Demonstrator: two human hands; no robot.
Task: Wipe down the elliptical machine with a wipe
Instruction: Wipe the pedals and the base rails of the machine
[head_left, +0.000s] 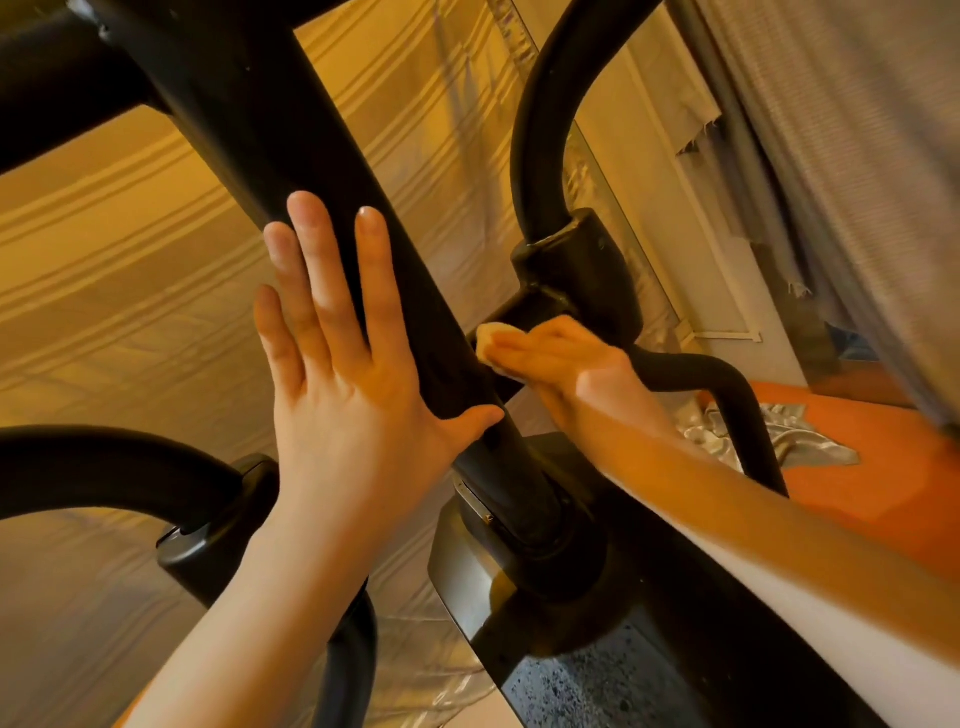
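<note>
The black elliptical machine fills the view; its thick centre post (291, 156) runs from top left down to the base housing (519, 587). My left hand (337, 364) lies flat against the post with straight, spread fingers and the thumb across its lower part. My right hand (550, 358) reaches behind the post and presses a small pale wipe (491, 338) onto the black crossbar next to the right arm joint (576, 270). Most of the wipe is hidden under my fingers.
A curved black handlebar arm (540, 119) rises at the right, another (104, 467) bends at the lower left. A thinner black bar (727, 384) runs behind my right wrist. Yellow-lit curtain fabric (130, 249) hangs behind; grey cloth (857, 156) and an orange surface (883, 447) are at the right.
</note>
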